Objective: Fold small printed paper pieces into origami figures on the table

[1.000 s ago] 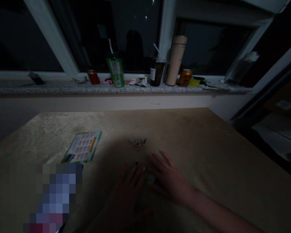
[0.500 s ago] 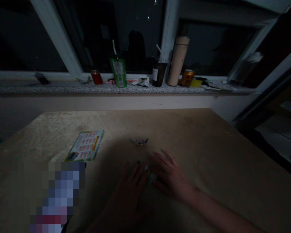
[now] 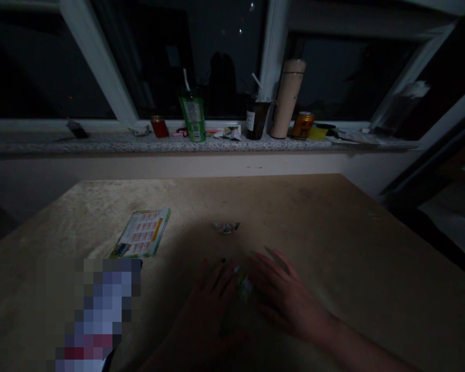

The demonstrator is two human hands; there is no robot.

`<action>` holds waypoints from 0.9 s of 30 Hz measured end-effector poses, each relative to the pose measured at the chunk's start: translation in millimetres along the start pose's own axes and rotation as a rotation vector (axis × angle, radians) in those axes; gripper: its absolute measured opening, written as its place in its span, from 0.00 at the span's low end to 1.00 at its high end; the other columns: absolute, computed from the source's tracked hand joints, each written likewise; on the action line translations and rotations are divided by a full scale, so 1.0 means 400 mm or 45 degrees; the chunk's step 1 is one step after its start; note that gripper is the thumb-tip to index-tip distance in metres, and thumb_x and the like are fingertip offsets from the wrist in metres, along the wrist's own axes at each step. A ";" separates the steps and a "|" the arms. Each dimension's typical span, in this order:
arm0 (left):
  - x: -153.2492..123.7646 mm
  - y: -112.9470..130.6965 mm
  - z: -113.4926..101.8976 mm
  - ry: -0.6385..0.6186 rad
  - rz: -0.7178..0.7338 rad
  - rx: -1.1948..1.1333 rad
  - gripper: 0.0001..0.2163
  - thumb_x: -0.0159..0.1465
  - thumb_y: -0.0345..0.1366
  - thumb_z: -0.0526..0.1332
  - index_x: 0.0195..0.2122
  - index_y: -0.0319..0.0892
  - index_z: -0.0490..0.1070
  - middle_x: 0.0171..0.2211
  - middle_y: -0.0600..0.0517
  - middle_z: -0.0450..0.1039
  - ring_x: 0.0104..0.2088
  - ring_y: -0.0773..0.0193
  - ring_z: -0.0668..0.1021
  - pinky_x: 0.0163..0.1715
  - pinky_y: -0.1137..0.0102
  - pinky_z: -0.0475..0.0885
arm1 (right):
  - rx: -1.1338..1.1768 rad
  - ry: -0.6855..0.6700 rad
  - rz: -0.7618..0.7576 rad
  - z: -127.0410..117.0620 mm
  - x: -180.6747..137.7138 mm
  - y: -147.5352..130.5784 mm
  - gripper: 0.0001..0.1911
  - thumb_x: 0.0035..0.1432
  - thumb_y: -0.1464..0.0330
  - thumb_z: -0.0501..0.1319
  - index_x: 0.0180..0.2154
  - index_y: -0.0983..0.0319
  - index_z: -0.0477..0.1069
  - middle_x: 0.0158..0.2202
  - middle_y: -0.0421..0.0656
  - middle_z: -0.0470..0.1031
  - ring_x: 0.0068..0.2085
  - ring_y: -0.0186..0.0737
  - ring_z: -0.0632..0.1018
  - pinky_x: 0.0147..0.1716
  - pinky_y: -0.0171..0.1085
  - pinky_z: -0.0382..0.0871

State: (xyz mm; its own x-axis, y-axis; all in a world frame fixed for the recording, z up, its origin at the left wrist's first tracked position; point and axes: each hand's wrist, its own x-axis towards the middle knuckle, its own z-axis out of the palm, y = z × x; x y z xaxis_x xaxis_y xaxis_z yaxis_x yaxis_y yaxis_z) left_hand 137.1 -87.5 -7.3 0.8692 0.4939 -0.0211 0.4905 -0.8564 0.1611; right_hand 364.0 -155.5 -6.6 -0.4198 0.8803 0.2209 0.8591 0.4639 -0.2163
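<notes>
My left hand [image 3: 213, 299] lies in deep shadow on the table, palm down with its fingers apart. Facing it, my right hand [image 3: 284, 292] has its fingers stretched out toward the left. In the gap between them is a small crumpled green and white piece [image 3: 243, 281], perhaps paper or a wrapper; the dimness hides its exact kind. The left fingertips are close to its edge, and I cannot tell if they touch it. Farther up the table sits a small folded, printed scrap [image 3: 227, 227], apart from both hands.
A printed green-edged card [image 3: 142, 233] lies on the wooden table [image 3: 318, 222] at left, above a pixelated patch [image 3: 104, 310]. On the windowsill [image 3: 220, 146] stand a green cup [image 3: 194, 116], a dark cup [image 3: 256, 119], a pink tumbler [image 3: 289, 101], a golden can [image 3: 303, 125] and a red jar [image 3: 159, 126].
My right hand has shifted a little right and nearer, away from the left hand, so more of the green and white piece shows. The whole view has moved slightly.
</notes>
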 end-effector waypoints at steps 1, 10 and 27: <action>-0.001 -0.001 0.001 0.008 0.002 0.004 0.37 0.62 0.58 0.54 0.66 0.43 0.47 0.66 0.46 0.46 0.65 0.47 0.50 0.61 0.44 0.42 | 0.001 0.030 -0.002 -0.001 0.000 -0.002 0.23 0.61 0.65 0.56 0.57 0.62 0.63 0.63 0.48 0.58 0.64 0.51 0.56 0.62 0.59 0.42; 0.001 -0.007 0.007 0.012 0.014 0.011 0.37 0.62 0.57 0.54 0.66 0.43 0.45 0.66 0.46 0.46 0.65 0.49 0.50 0.61 0.45 0.38 | 0.023 0.167 0.056 0.013 0.012 -0.004 0.13 0.63 0.67 0.55 0.47 0.59 0.72 0.55 0.45 0.69 0.61 0.48 0.63 0.62 0.58 0.46; -0.001 -0.008 0.001 0.054 0.027 0.037 0.31 0.66 0.52 0.51 0.66 0.44 0.47 0.66 0.47 0.48 0.64 0.48 0.53 0.61 0.45 0.42 | -0.030 0.206 0.010 0.013 0.012 -0.016 0.16 0.61 0.65 0.56 0.48 0.64 0.71 0.49 0.48 0.74 0.54 0.49 0.70 0.61 0.55 0.50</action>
State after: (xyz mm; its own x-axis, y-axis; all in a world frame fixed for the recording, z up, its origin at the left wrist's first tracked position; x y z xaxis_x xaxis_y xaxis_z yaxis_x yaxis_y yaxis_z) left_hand 135.4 -84.9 -8.3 0.8763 0.4811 0.0242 0.4743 -0.8704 0.1320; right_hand 354.9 -153.8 -9.3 -0.3622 0.8555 0.3701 0.8694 0.4532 -0.1969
